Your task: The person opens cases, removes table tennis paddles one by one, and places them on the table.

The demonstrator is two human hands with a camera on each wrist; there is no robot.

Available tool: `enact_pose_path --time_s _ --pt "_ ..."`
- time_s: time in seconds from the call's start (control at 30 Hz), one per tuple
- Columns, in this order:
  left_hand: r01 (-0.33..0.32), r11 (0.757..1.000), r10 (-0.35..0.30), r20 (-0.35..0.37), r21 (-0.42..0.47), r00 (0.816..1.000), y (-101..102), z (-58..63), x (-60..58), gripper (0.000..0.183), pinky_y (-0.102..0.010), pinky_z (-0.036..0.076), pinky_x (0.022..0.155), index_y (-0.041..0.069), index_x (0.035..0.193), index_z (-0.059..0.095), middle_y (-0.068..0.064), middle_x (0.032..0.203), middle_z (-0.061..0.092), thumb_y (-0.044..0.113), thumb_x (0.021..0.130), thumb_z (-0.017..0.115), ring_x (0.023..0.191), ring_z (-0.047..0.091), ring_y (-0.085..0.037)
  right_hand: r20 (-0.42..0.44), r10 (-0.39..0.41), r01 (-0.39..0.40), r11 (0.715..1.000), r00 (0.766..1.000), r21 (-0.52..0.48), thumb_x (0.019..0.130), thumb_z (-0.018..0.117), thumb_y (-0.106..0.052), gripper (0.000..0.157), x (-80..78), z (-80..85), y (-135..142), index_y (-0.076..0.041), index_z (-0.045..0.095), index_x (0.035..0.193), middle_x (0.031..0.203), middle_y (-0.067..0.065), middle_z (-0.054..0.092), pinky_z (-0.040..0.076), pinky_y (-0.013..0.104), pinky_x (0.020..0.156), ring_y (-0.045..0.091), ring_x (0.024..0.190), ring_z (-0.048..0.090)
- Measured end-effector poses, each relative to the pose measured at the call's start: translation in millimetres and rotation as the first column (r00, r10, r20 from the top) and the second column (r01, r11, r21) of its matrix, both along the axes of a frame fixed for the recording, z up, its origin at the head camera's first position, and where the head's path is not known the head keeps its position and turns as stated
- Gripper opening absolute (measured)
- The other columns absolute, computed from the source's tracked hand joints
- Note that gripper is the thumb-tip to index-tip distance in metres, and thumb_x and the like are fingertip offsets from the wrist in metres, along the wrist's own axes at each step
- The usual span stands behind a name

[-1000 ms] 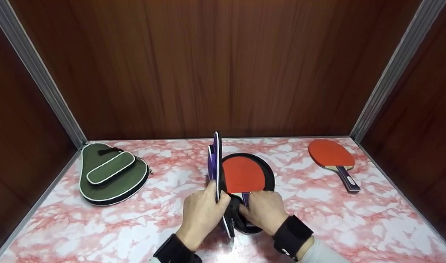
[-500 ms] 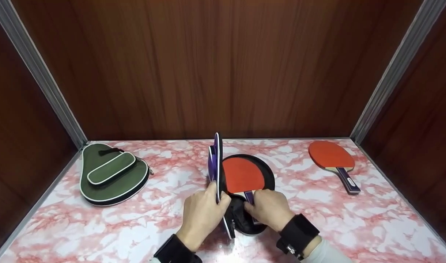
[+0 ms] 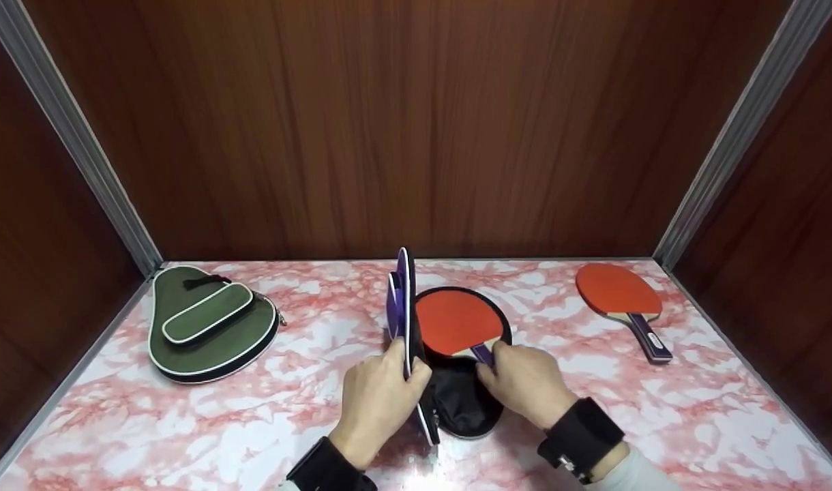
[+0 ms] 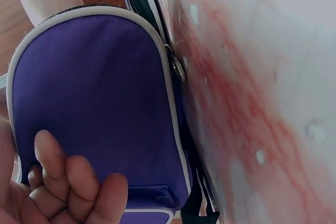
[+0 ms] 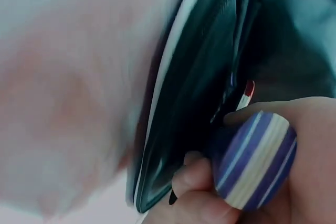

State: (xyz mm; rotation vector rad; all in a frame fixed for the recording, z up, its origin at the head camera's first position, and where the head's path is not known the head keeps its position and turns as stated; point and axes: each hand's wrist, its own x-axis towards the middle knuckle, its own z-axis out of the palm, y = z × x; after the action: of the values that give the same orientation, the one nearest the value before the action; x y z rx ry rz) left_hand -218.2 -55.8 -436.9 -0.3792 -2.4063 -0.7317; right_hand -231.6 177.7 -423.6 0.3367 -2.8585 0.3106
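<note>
A purple paddle case with white piping lies unzipped, its cover standing upright. My left hand grips the edge of that cover, thumb on the inner side, fingers on the purple outside. In the black lower half rests the red face of a table tennis paddle. My right hand holds the paddle by its purple handle, whose striped butt end shows in the right wrist view. The handle points to the lower right, above the case's narrow end. How deep the blade sits cannot be told.
A green paddle case with a small front pocket lies at the left. Another red paddle lies at the right, handle toward the front. A brown wooden wall rises behind the marbled table.
My right hand has moved rightward and slightly up with the handle, turning the paddle in the case. More of the black interior shows. My left hand has kept its hold on the cover.
</note>
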Motion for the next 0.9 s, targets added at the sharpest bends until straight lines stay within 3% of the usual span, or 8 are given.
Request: enact_pose_path --time_s 0.37,0.6,0.9 --pt "0.004 1.0 -0.004 0.002 0.008 1.0 -0.7 -1.1 0.1 0.016 -0.049 0.048 0.05 0.016 0.083 0.057 0.0 0.056 0.051 0.022 0.091 0.069 0.05 0.059 -0.031 0.003 -0.009 0.009 1.0 1.0 -0.007 0.103 0.073 -0.03 0.031 -2.5 7.5 37.6 -0.01 0.057 0.085 0.066 0.002 0.053 0.05 0.052 0.057 0.025 0.057 0.056" --pt "0.006 1.0 -0.006 -0.011 0.003 1.0 -1.2 -0.7 0.4 0.016 -0.048 0.048 0.05 0.015 0.083 0.058 -0.001 0.056 0.053 0.022 0.09 0.07 0.049 0.058 -0.03 -0.029 -0.055 0.054 0.998 0.998 -0.023 0.103 0.074 -0.029 0.03 -4.2 13.3 63.5 -0.009 0.059 0.087 0.066 0.003 0.053 0.048 0.054 0.057 0.027 0.057 0.055" --pt "0.004 1.0 -0.004 -0.016 0.002 1.0 0.6 -0.8 0.5 0.016 -0.048 0.048 0.05 0.015 0.083 0.057 -0.002 0.056 0.053 0.022 0.09 0.07 0.048 0.058 -0.03 -0.005 -0.098 0.098 0.995 0.995 -0.004 0.103 0.073 -0.029 0.031 -7.1 8.5 91.0 -0.004 0.06 0.091 0.066 0.005 0.053 0.046 0.051 0.056 0.027 0.057 0.054"
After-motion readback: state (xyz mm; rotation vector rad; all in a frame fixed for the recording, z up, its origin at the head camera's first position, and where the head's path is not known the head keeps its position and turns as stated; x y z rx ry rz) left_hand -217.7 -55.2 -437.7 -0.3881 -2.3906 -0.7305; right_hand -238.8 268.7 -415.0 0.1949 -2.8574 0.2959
